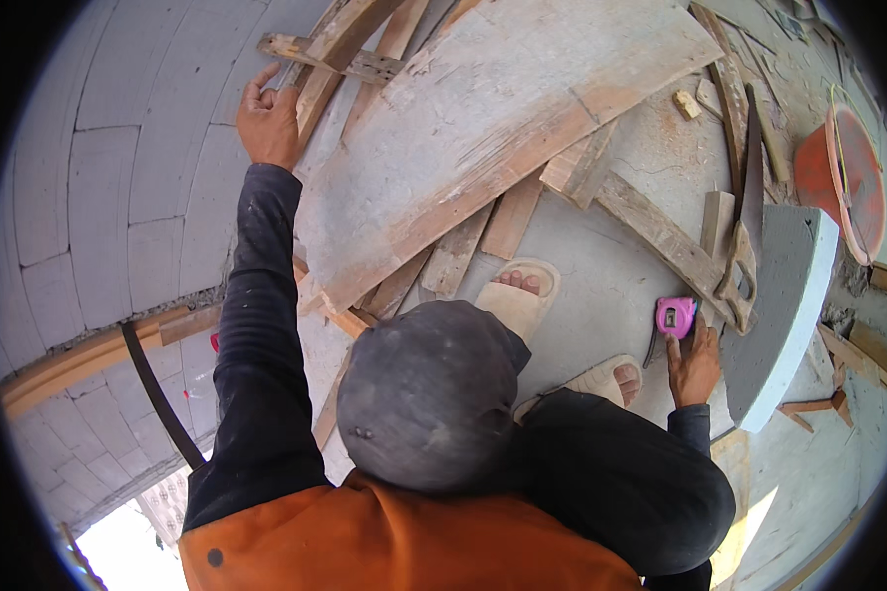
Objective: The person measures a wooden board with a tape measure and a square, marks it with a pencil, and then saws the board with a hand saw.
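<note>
My left hand [269, 125] reaches out at the upper left, beside the edge of a long wooden beam [337, 61]. Its index finger and thumb stand apart, other fingers are curled, and nothing shows between them. A short wood strip [327, 57] lies across the beam just beyond. Low on the right, my right hand [695, 366] has its thumb and fingers at the near end of a pink tape measure [675, 316], gripping it. A handsaw [744, 251] with a wooden handle lies just right of it, next to a pale grey block [781, 315].
A wide, dusty board [493, 128] lies slanted over several timber offcuts. A plank [655, 231] crosses the floor near my sandalled feet. An orange bucket [840, 182] stands at the far right. Block wall [133, 148] rises on the left. A rounded grey shape [429, 394] blocks the lower middle.
</note>
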Demonstrator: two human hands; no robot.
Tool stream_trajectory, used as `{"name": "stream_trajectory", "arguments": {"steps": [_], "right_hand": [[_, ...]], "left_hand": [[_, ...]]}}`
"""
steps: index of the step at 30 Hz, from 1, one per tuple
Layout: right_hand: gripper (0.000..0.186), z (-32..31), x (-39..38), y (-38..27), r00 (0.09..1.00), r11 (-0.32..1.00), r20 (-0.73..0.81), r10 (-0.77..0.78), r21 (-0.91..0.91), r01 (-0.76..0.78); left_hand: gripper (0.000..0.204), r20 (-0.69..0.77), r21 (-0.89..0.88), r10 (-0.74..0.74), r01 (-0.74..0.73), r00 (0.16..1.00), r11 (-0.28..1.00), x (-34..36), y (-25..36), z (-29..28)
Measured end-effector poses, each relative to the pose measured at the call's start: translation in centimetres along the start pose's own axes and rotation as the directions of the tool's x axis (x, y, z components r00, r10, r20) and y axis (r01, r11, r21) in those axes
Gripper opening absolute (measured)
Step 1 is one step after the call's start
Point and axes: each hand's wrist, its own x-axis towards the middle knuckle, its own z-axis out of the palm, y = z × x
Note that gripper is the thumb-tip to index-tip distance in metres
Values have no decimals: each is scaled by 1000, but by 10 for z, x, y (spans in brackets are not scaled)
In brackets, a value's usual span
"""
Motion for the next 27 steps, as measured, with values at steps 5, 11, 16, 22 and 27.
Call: {"name": "stream_trajectory", "arguments": {"steps": [5, 11, 16, 22, 27], "right_hand": [[60, -1, 2, 3, 973, 974, -40, -227, -11, 227], [62, -5, 20, -26, 975, 988, 165, -147, -32, 154], [64, -20, 54, -44, 909, 974, 400, -119, -132, 186], [60, -40, 80, -59, 734, 993, 678, -34, 105, -50], [48, -45, 102, -88, 569, 885, 802, -182, 386, -260]], "left_hand": [[80, -309, 253, -119, 202, 944, 946, -84, -138, -105], [83, 124, -10, -827, 834, 548, 551, -182, -225, -103], [45, 202, -444, -696, 698, 689, 561, -182, -224, -99], [64, 531, -569, -637, 792, 559, 221, -167, -181, -138], [63, 580, -608, -565, 774, 586, 178, -154, -147, -90]]}}
